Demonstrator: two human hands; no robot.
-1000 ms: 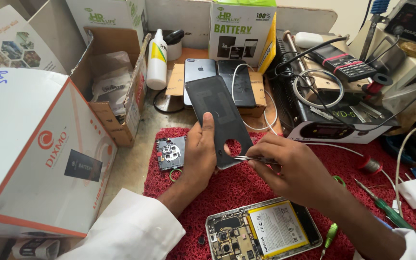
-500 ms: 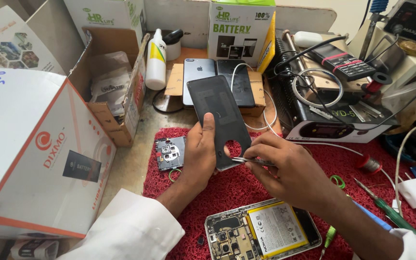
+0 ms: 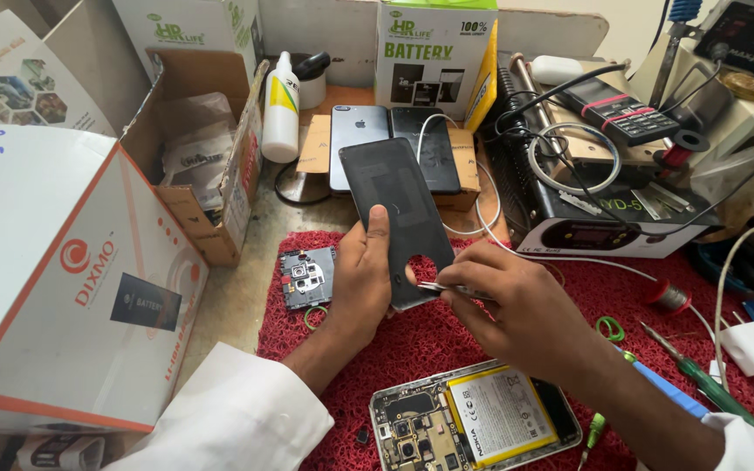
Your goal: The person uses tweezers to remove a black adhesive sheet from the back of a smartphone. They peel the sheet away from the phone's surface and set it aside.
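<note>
Your left hand (image 3: 361, 281) holds the dark back cover (image 3: 401, 218) tilted above the red mat (image 3: 447, 336), thumb up its face. Your right hand (image 3: 517, 305) fingers pinch tweezers (image 3: 445, 289) at the cover's round hole. The opened phone (image 3: 473, 419) lies nearer.
</note>
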